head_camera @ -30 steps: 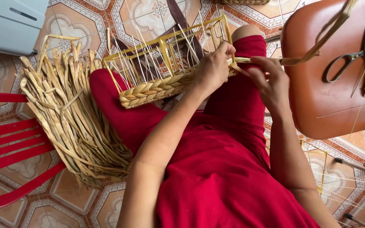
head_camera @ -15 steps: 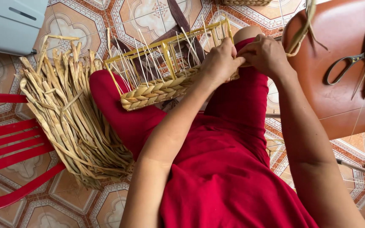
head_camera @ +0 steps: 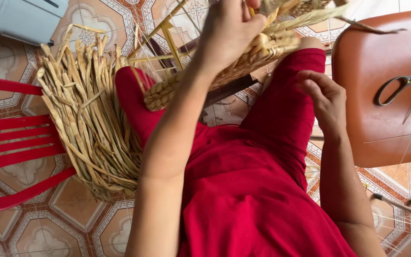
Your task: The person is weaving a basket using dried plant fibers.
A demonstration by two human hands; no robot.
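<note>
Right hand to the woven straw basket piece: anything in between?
Nothing visible. The right hand rests open on the red-clad thigh, apart from the woven straw basket piece, which the left hand grips above. Only open space lies between them.

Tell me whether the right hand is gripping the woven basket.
No: the right hand rests open on the red-clad thigh, apart from the woven basket, which only the left hand grips.
</note>
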